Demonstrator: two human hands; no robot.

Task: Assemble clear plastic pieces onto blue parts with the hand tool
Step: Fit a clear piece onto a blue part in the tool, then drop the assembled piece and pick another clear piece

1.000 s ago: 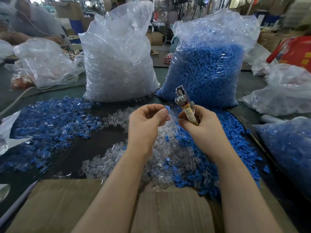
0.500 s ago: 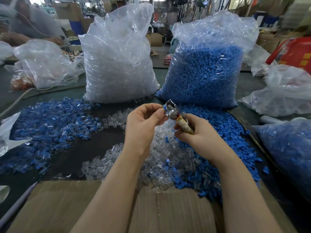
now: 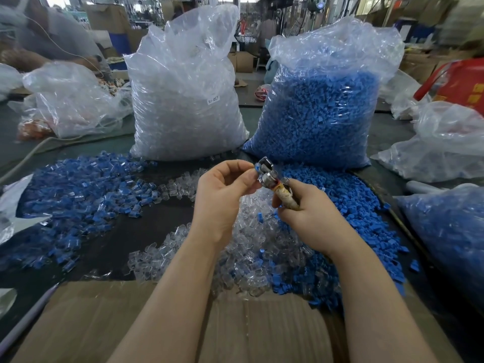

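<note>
Over the near clear pile, our left hand (image 3: 222,195) pinches a blue part (image 3: 257,167) at the tool (image 3: 272,183) our right hand (image 3: 311,216) grips, so we'd seat it square before squeezing.

Your bench is a dark table (image 3: 125,247) with a flattened cardboard sheet (image 3: 262,334) along its near edge, below your wrists. Beyond your hands the room is a cluttered workshop: stacked cardboard boxes (image 3: 245,61) at the back, a fan (image 3: 321,1) high up past them, daylight from bright windows (image 3: 372,3) far right, and a red container (image 3: 461,82) to your right.
</note>
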